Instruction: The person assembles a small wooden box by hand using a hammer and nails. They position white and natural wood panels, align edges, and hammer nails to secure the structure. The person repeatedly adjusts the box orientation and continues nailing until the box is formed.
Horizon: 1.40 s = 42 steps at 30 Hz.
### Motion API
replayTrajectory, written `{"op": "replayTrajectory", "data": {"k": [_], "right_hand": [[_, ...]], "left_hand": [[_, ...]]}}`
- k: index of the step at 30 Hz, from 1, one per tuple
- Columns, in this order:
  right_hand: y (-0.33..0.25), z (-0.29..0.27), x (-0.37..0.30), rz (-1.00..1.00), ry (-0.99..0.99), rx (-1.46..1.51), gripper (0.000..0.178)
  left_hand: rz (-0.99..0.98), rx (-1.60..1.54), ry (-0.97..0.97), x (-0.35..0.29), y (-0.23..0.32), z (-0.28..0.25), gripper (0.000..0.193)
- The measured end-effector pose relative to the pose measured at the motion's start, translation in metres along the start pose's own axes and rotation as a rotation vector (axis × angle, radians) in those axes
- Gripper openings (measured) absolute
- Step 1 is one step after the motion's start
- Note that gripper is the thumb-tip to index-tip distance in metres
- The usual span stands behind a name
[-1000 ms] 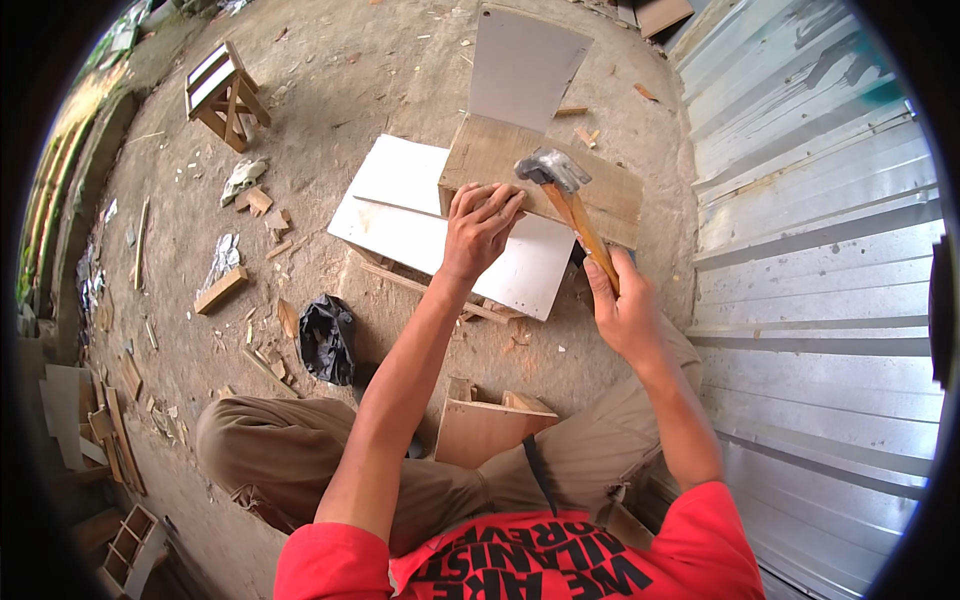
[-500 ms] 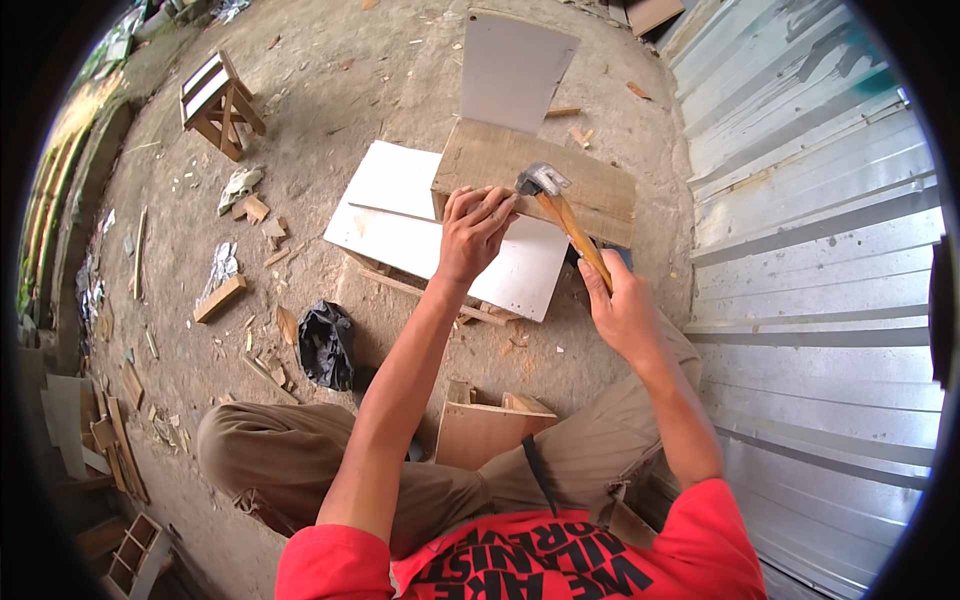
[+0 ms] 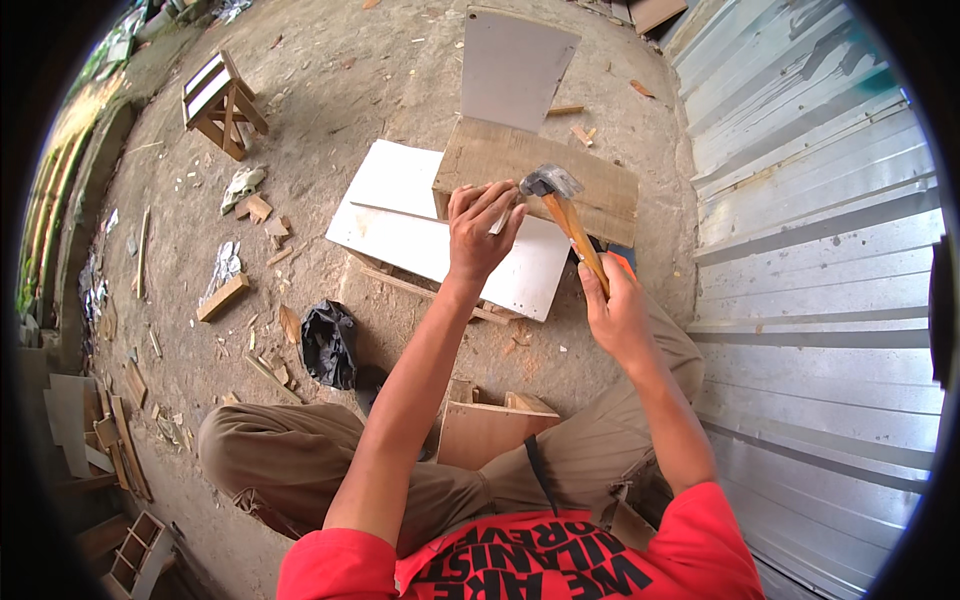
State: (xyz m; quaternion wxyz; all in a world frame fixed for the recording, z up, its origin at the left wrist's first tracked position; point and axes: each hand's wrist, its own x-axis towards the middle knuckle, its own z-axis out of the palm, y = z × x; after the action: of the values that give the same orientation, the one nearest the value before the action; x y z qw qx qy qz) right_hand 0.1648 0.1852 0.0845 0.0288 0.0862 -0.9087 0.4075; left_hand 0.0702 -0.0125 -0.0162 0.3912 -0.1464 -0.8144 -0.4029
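Observation:
My right hand (image 3: 615,300) grips the wooden handle of a claw hammer (image 3: 575,232). The hammer's metal head is just right of the fingertips of my left hand (image 3: 484,235). Those fingers bend over the near edge of a brown wooden board (image 3: 590,185), thumb apart. A small pale strip shows between thumb and fingers; what it belongs to is unclear. An upright grey-white panel (image 3: 515,70) meets the board's far side. Beneath them are white boards (image 3: 520,270) on a low wooden frame (image 3: 405,283). No nail can be made out.
Between my bent legs stands a small wooden box (image 3: 490,435). A black plastic bag (image 3: 328,345) lies left of my left forearm. Wood offcuts (image 3: 223,298) litter the concrete, with a small stool (image 3: 222,105) at far left. Corrugated metal sheeting (image 3: 810,290) closes off the right side.
The hammer head has shifted slightly right and turned a little. My left thumb has spread away from the fingers, showing the pale strip. The boards stay in place.

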Motion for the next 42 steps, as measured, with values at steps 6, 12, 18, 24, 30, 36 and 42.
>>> {"op": "replayTrajectory", "data": {"k": [6, 12, 18, 24, 30, 36, 42], "right_hand": [[-0.003, -0.004, 0.0, 0.045, -0.028, 0.003, 0.026], [-0.01, -0.007, 0.003, 0.005, -0.023, -0.024, 0.026], [-0.02, -0.015, 0.003, 0.016, -0.023, -0.031, 0.029], [-0.026, -0.018, 0.009, 0.089, -0.131, -0.139, 0.03], [-0.021, -0.008, 0.002, 0.037, 0.015, -0.016, 0.033], [-0.002, 0.015, -0.01, 0.132, 0.05, 0.138, 0.033], [-0.01, 0.035, -0.02, 0.264, -0.057, 0.698, 0.026]], "left_hand": [[-0.043, -0.021, 0.072, 0.0, 0.002, 0.007, 0.013], [-0.04, -0.021, 0.078, -0.001, 0.002, 0.008, 0.011], [-0.056, -0.019, 0.074, 0.0, 0.005, 0.006, 0.01], [-0.035, -0.017, 0.069, 0.0, 0.001, 0.006, 0.013], [-0.024, 0.005, 0.012, 0.004, 0.004, -0.003, 0.013], [-0.06, -0.028, -0.201, 0.013, 0.008, -0.024, 0.028], [0.093, 0.081, -0.596, 0.054, -0.007, -0.049, 0.039]]}}
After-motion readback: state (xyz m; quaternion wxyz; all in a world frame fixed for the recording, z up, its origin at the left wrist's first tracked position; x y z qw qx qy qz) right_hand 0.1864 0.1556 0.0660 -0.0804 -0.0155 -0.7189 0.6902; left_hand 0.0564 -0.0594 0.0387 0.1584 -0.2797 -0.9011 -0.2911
